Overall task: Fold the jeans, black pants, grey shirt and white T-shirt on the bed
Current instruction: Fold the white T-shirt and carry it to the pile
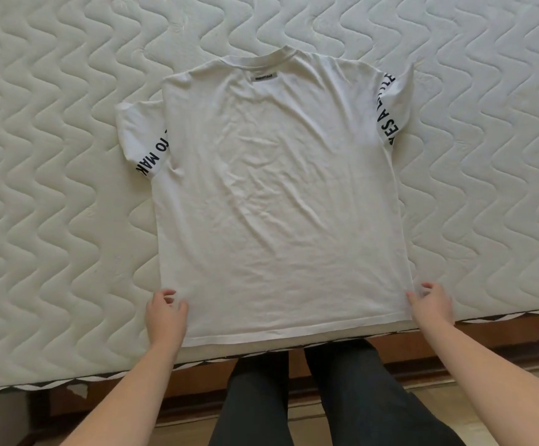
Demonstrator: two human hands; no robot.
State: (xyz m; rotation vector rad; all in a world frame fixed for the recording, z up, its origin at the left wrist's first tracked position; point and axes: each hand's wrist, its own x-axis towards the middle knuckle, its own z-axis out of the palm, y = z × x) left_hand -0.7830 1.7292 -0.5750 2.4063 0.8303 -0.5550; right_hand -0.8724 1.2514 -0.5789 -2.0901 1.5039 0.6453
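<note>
White T-shirt [281, 194] flat, back up, unfolded, collar far side

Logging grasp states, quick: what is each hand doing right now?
Left hand: pinching the white T-shirt's bottom left corner.
Right hand: pinching its bottom right corner.

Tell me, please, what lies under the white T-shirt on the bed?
The white T-shirt lies flat on the quilted mattress, which shows all around it. Whatever lies directly beneath the fabric is covered; no bulge suggests another garment.

Bare bed [52, 156] lies open on both sides of the white T-shirt [278, 188] and beyond its collar; only my own legs [326, 397] crowd the near edge.
</note>
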